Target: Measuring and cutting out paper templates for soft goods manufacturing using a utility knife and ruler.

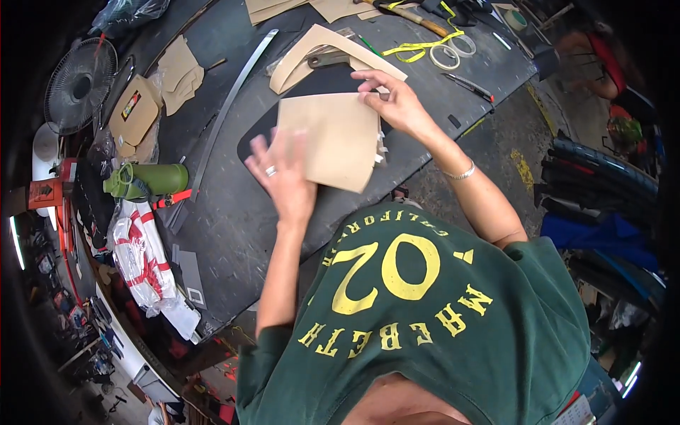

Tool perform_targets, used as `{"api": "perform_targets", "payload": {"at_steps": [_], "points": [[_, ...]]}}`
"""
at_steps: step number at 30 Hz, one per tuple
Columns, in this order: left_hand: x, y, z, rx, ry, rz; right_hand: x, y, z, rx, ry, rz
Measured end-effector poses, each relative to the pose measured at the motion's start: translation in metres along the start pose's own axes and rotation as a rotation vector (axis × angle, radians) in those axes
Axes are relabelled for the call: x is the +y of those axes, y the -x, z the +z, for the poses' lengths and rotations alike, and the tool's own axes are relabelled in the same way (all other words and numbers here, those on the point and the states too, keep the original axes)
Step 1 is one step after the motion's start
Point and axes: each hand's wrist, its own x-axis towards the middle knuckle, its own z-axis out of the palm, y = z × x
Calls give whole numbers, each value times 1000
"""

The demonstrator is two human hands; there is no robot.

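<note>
Nearest us, our left hand [288, 173], blurred, spreads open over the eight o'clock side of the smooth tan four-sided sheet [341, 142]; whether it presses, we cannot tell. At two o'clock our right hand [401, 108] pinches the sheet's corner. Beneath lies a flat black panel [256, 133]. We judge the work partway: sheet laid over panel, neither hand yet free; what else remains is unclear. Beyond, at twelve, sits a bent tan cardboard frame [287, 75].

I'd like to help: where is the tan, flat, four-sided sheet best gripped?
Probably pinch the tan sheet at its near right corner, from the person's side: thin and uncovered, that corner juts clear of the left hand and right hand.
</note>
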Motion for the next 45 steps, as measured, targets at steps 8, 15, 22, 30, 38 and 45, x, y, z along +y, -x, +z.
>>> {"api": "perform_targets", "payload": {"at_steps": [8, 15, 22, 30, 38, 45], "points": [[25, -66, -22, -41, 576, -76, -17, 13, -48, 379, 677, -216], [7, -103, -67, -420, 1262, -442, -107, 45, -10, 347, 469, -679], [9, -102, -88, -404, 1377, -434, -124, 39, -25, 297, 462, -686], [14, -97, -101, -388, 1398, -373, -143, 44, -40, 258, 436, -686], [15, -93, -109, -364, 1381, -326, -154, 55, -44, 210, 350, -564], [13, -92, -117, -358, 1383, -250, -179, 67, -54, 116, 410, -426]]}}
